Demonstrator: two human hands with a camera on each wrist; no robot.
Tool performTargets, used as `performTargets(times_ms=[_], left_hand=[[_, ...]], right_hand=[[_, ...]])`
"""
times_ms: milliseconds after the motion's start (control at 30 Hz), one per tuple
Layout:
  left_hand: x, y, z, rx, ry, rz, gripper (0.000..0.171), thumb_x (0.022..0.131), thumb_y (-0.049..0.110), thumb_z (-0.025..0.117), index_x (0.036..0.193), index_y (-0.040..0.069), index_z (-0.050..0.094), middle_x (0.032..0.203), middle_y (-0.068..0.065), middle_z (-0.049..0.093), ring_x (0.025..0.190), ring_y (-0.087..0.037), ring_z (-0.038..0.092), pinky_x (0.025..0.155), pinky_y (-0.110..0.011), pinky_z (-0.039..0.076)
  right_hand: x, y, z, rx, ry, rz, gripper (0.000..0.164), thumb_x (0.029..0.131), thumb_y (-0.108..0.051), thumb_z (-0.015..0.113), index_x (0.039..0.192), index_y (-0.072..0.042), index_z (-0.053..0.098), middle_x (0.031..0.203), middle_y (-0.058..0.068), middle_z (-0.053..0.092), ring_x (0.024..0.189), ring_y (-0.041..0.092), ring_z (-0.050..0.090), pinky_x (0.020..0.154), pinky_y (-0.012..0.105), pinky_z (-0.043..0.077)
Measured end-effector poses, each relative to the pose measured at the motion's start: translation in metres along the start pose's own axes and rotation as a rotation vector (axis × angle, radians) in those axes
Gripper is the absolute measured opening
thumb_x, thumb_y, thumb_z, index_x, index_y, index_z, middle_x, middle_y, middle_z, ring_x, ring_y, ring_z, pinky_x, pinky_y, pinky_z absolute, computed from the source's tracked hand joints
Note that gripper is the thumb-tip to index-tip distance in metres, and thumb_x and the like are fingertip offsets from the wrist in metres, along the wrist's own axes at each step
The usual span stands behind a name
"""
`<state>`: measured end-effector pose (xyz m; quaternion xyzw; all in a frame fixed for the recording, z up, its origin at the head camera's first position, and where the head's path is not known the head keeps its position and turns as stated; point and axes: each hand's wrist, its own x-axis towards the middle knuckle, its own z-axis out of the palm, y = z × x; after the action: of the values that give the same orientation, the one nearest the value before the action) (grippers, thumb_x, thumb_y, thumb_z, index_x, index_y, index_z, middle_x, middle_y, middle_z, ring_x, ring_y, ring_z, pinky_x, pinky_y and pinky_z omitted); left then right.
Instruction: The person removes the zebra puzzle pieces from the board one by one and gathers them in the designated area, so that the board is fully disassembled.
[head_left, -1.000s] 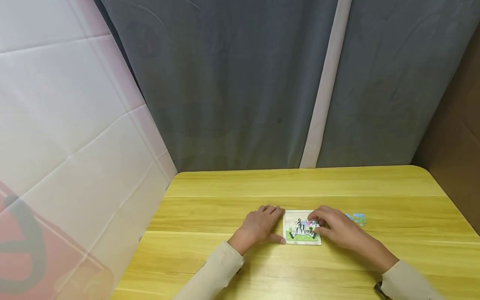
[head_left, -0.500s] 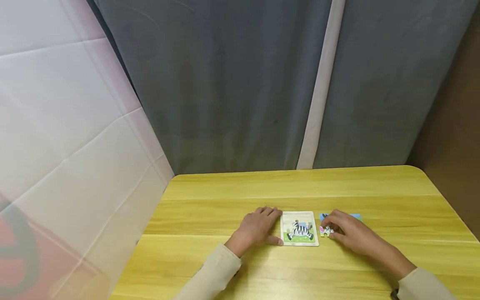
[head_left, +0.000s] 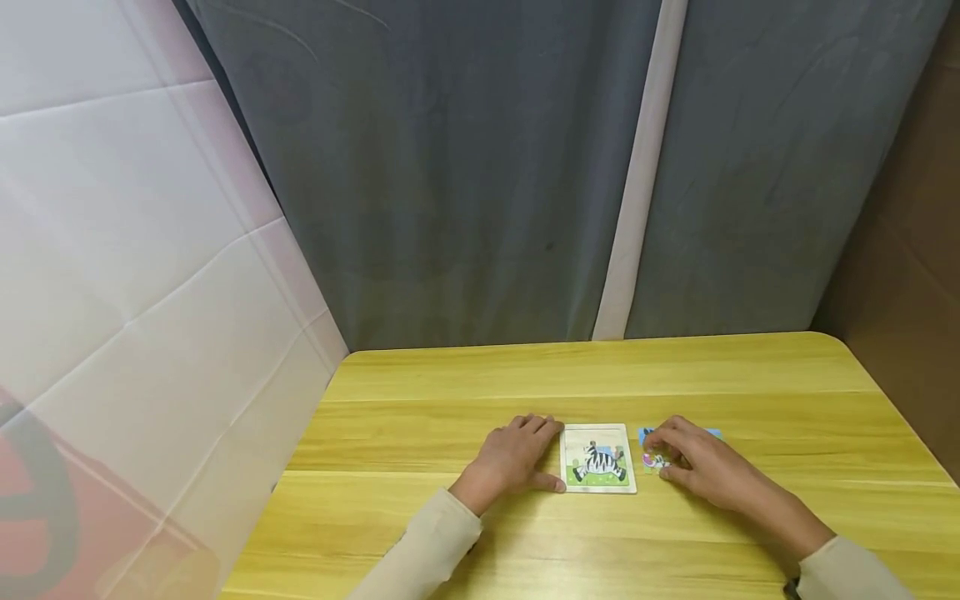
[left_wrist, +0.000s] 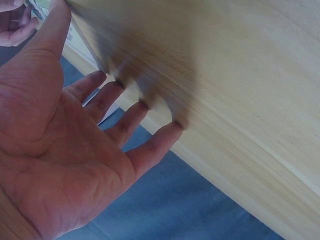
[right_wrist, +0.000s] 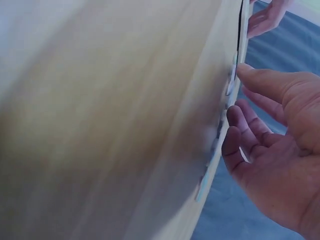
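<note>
Zebra puzzle board (head_left: pixel 598 458): lay flat on the surface (head_left: pixel 450 533), open room near and far. Left hand (head_left: pixel 510 456): grip spread apart, touching board's left edge. Right hand (head_left: pixel 701 464): grip pinched a puzzle piece (head_left: pixel 649 461) beyond board's right edge.

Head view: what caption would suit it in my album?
Left hand against a framed zebra puzzle, right hand by loose pieces, on a wood-grain table.

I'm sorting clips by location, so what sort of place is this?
Probably a small indoor tabletop work booth, though the wider room is out of view: a wood-grain table stands before a grey curtain, with a creased white panel along the left.
</note>
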<state>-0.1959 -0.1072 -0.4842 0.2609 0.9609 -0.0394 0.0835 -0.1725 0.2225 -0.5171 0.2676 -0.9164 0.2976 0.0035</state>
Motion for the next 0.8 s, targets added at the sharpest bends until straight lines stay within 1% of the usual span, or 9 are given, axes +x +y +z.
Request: performTargets(times_ms=[133, 233, 300, 467, 567, 633, 733, 800], left_hand=[[0.0, 0.0, 0.0, 0.001, 0.005, 0.001, 0.095, 0.085, 0.074, 0.071, 0.162, 0.029, 0.039, 0.165, 0.005, 0.046, 0.148, -0.026, 0.05, 0.104, -0.051, 0.056], [0.0, 0.0, 0.0, 0.0, 0.008, 0.003, 0.095, 0.084, 0.074, 0.072, 0.161, 0.03, 0.04, 0.165, 0.005, 0.046, 0.148, -0.026, 0.05, 0.103, -0.051, 0.057], [0.0, 0.0, 0.0, -0.001, 0.008, 0.004, 0.095, 0.084, 0.075, 0.072, 0.161, 0.03, 0.04, 0.165, 0.005, 0.046, 0.148, -0.026, 0.05, 0.103, -0.051, 0.057], [0.0, 0.0, 0.0, 0.006, 0.009, 0.003, 0.095, 0.084, 0.075, 0.071, 0.161, 0.03, 0.04, 0.165, 0.005, 0.046, 0.147, -0.026, 0.05, 0.102, -0.051, 0.057], [0.0, 0.001, -0.002, 0.017, 0.011, 0.004, 0.094, 0.084, 0.075, 0.071, 0.16, 0.03, 0.04, 0.165, 0.005, 0.047, 0.147, -0.026, 0.051, 0.102, -0.049, 0.058], [0.0, 0.001, -0.002, 0.022, 0.015, 0.004, 0.093, 0.084, 0.075, 0.071, 0.16, 0.03, 0.041, 0.164, 0.005, 0.048, 0.146, -0.025, 0.052, 0.101, -0.048, 0.058], [-0.001, 0.001, -0.003, 0.025, 0.02, 0.006, 0.093, 0.084, 0.075, 0.071, 0.159, 0.029, 0.042, 0.163, 0.005, 0.049, 0.145, -0.025, 0.053, 0.1, -0.047, 0.059], [-0.001, 0.0, -0.003, 0.023, 0.018, 0.006, 0.093, 0.084, 0.075, 0.071, 0.16, 0.03, 0.041, 0.163, 0.005, 0.049, 0.145, -0.025, 0.053, 0.1, -0.047, 0.059]], right_hand=[[0.007, -0.008, 0.0, -0.025, 0.016, 0.008, 0.034, 0.093, -0.016, 0.081, 0.125, -0.017, 0.07, 0.117, -0.003, 0.064, 0.092, 0.006, 0.06, 0.077, 0.026, 0.054], [0.013, -0.017, 0.001, -0.026, 0.005, 0.019, 0.032, 0.095, -0.017, 0.079, 0.127, -0.016, 0.07, 0.119, -0.002, 0.065, 0.094, 0.007, 0.063, 0.078, 0.027, 0.056], [0.017, -0.023, 0.003, -0.021, -0.004, 0.018, 0.031, 0.097, -0.016, 0.078, 0.127, -0.014, 0.071, 0.12, 0.0, 0.066, 0.093, 0.008, 0.064, 0.077, 0.026, 0.055], [0.027, -0.036, 0.008, -0.015, -0.016, 0.005, 0.032, 0.095, -0.016, 0.079, 0.126, -0.011, 0.071, 0.118, 0.002, 0.066, 0.085, 0.005, 0.058, 0.07, 0.024, 0.051], [0.033, -0.043, 0.012, -0.007, -0.03, 0.008, 0.031, 0.096, -0.019, 0.079, 0.125, -0.011, 0.072, 0.116, 0.001, 0.065, 0.081, 0.002, 0.054, 0.068, 0.023, 0.048], [0.037, -0.047, 0.014, 0.002, -0.046, 0.013, 0.031, 0.097, -0.02, 0.078, 0.126, -0.012, 0.072, 0.117, 0.001, 0.065, 0.081, 0.002, 0.055, 0.067, 0.023, 0.048], [0.041, -0.052, 0.017, -0.004, -0.065, 0.013, 0.031, 0.097, -0.021, 0.078, 0.126, -0.013, 0.072, 0.121, 0.001, 0.067, 0.088, 0.005, 0.062, 0.07, 0.025, 0.052], [0.044, -0.054, 0.02, -0.008, -0.073, 0.009, 0.031, 0.096, -0.018, 0.079, 0.126, -0.013, 0.072, 0.121, 0.002, 0.068, 0.092, 0.009, 0.066, 0.074, 0.027, 0.055]])
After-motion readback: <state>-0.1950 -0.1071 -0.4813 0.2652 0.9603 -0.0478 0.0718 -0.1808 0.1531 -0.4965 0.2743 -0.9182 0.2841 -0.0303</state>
